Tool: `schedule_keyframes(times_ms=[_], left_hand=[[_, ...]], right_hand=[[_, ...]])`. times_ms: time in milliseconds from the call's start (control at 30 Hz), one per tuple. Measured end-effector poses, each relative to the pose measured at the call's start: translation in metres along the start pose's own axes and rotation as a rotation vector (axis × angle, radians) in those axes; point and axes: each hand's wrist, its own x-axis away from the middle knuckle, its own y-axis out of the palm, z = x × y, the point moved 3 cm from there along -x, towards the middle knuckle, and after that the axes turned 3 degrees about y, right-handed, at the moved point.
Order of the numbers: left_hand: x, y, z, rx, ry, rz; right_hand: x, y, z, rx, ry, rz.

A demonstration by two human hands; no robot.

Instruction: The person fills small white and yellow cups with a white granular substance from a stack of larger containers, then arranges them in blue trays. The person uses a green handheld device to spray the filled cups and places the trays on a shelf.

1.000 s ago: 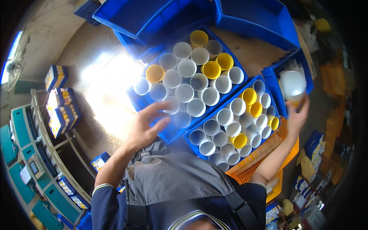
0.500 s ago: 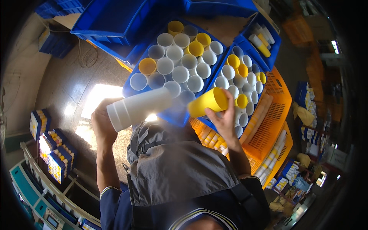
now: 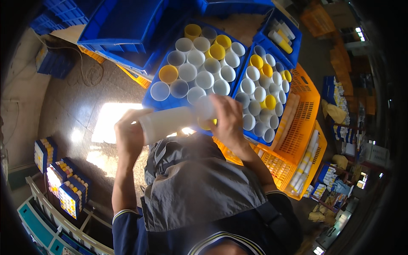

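Note:
My left hand (image 3: 129, 134) is closed round the left end of a white plastic tube (image 3: 168, 123), which lies nearly level in front of my apron. By its right end, my right hand (image 3: 228, 121) has its fingers curled on a second white tube (image 3: 204, 108), smeared by motion. Below those fingers a bit of a yellow tube (image 3: 205, 125) shows, mostly hidden. Just beyond is a blue crate (image 3: 149, 102) of upright open tubes, mostly white with a few yellow. A second blue crate of smaller-looking tubes (image 3: 253, 107) stands at its right.
Empty blue bins (image 3: 114, 23) stand at the far left of the crates. An orange basket (image 3: 304, 108) with tubes lies to the right, and a small blue bin (image 3: 272, 46) holds lying tubes. Filled blue boxes (image 3: 74, 195) stand on the floor at left.
My right hand no longer holds the yellow tube up; it has moved left to a white one. The yellow tube is now lower, under that hand. My left hand has shifted slightly right.

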Motion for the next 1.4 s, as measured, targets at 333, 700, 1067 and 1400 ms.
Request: schedule_keyframes(times_ms=[333,700,1067,1400], left_hand=[[-0.031,0.027,-0.034,-0.227,0.028,-0.169],[-0.008,-0.039,-0.056,0.06,-0.335,0.077],[-0.05,0.001,-0.111,-0.161,-0.162,0.256],[-0.145,0.07,-0.126,-0.197,-0.409,-0.099]], right_hand=[[0.007,0.044,-0.016,-0.166,-0.002,-0.144],[-0.064,0.101,-0.028,-0.798,0.371,-0.23],[-0.064,0.118,-0.032,0.194,-0.276,-0.38],[-0.043,0.115,0.035,-0.299,-0.241,-0.335]])
